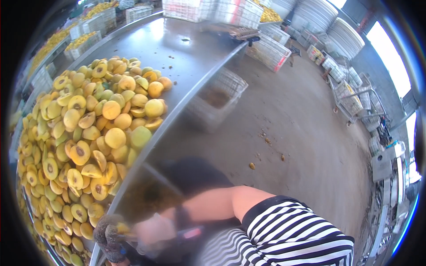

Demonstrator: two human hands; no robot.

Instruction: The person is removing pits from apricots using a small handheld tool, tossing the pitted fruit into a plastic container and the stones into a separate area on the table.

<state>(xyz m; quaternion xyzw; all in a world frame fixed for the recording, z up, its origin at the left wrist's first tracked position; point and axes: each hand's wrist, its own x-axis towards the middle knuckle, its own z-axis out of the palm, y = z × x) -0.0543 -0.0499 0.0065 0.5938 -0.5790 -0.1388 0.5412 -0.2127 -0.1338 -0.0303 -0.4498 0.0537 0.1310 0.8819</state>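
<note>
My left hand (109,238), in a dark grey knit glove, is at the metal table's near edge with its fingers curled round a yellow peach piece (124,228). Close against it on the right is my right hand (155,231), smeared by motion, so its fingers do not show clearly. A blurred pink, stick-like thing (191,232) shows beside my right wrist; whether that hand holds it I cannot tell. A big heap of halved yellow peaches (88,146), several with brown pit hollows showing, covers the table's left part beside my left hand.
The steel table (186,57) has a raised rim running diagonally. White plastic crates stand below the rim (217,95) and past the far end (268,52). Fruit scraps (252,166) lie on the concrete floor. A cart (355,99) and stacked round tubs (341,37) are at the far right.
</note>
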